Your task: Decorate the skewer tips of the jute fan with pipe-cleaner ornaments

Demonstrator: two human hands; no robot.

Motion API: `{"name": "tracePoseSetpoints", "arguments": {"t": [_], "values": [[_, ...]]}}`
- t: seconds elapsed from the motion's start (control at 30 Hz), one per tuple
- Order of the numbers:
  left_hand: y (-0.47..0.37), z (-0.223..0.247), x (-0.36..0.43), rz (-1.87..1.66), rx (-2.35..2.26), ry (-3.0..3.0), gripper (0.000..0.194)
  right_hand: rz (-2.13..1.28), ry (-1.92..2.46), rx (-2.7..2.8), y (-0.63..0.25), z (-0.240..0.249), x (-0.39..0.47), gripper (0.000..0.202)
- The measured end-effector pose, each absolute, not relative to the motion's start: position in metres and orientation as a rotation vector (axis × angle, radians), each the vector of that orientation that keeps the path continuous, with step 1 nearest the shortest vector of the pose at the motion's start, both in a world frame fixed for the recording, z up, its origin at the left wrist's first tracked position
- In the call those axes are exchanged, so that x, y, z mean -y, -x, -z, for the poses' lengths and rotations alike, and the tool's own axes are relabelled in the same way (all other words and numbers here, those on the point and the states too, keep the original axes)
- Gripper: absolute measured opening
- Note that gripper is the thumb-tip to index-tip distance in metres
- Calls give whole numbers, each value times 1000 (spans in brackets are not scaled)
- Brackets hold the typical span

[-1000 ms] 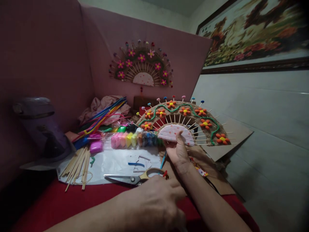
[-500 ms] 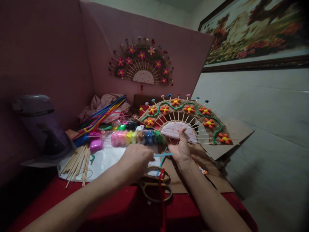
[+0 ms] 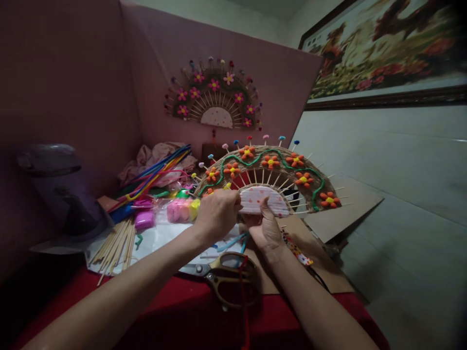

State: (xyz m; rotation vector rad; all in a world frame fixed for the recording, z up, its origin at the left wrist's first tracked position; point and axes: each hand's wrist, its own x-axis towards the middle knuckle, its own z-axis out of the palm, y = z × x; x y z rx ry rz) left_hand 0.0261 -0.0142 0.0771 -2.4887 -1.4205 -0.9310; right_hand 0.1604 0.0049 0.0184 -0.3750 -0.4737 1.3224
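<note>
A decorative craft fan [image 3: 259,158] stands upright in front of me, with a twine-wrapped arch, orange clay flowers, a wavy green strip and sticks tipped with coloured balls. My right hand [image 3: 268,231] grips its white, red-spotted half-round base [image 3: 264,200] from below, thumb across the front. At the base's left edge is my left hand [image 3: 219,214], closed with its knuckles up; whatever the fingers hold is hidden. Below the hands, blue fuzzy strips [image 3: 233,242] lie on white paper. Gold-handled scissors [image 3: 233,279] rest near the table's front edge, a red ribbon [image 3: 243,301] across their handles.
Wooden sticks [image 3: 116,248], bagged coloured clay [image 3: 182,210] and colourful pipe cleaners [image 3: 160,170] lie to the left. A lidded purple container [image 3: 54,189] stands at far left. Cardboard [image 3: 321,262] lies at right. A similar fan with pink flowers [image 3: 215,97] hangs on the pink panel behind.
My left hand has risen from above the scissors and blue strips to the fan's base. The fan has shifted left and slightly up in my right hand.
</note>
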Motion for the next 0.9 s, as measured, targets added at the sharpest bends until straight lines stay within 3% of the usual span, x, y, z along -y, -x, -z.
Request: {"name": "tracePoseSetpoints", "arguments": {"t": [0.47,0.9], "values": [[-39,-112,-30,1363,1310,2101,19,-1416,355,510,-149,-13,3,38],[-49,-114,-52,1386,1250,2112,19,-1433,375,512,-144,-12,5,39]]}}
